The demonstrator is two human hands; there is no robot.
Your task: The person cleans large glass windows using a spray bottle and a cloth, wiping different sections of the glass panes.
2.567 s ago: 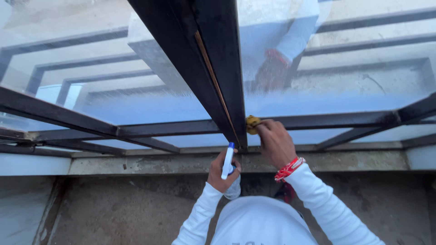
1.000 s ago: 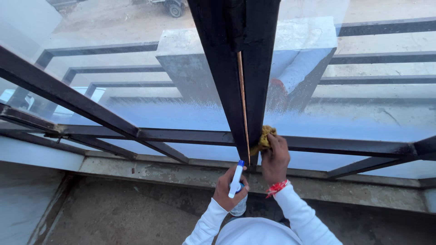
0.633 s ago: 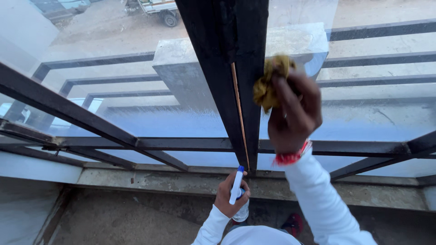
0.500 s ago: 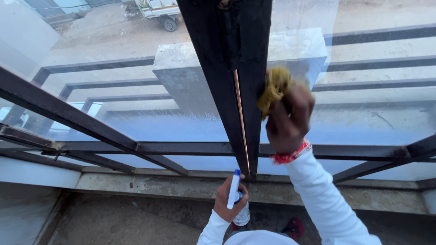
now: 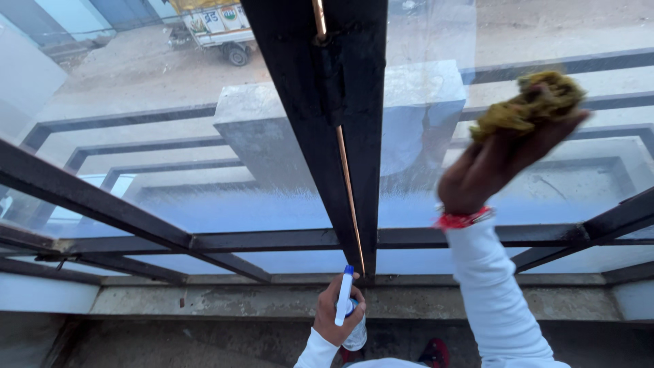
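The right hand (image 5: pixel 501 163) is raised against the window pane (image 5: pixel 436 102) to the right of the black window frame (image 5: pixel 347 136). Its grip is clenched around a crumpled yellow-brown cloth (image 5: pixel 528 102), which bulges out above the fingertips and lies against the glass. A red wristband (image 5: pixel 463 219) sits at the cuff of the white sleeve (image 5: pixel 494 300).

The left hand (image 5: pixel 337 320) is low, near the bottom of the view, just below the foot of the frame. Its fingers are wrapped around the neck of a clear spray bottle (image 5: pixel 354 334) with a white and blue nozzle (image 5: pixel 344 296) that points up toward the frame. The bottle hangs above the concrete sill (image 5: pixel 204 300) and touches neither sill nor glass.

A thin copper-coloured strip (image 5: pixel 347 191) runs down the middle of the frame. Dark bars (image 5: pixel 88 201) cross the lower glass, and beyond it a vehicle (image 5: pixel 211 27) stands on a dusty street.
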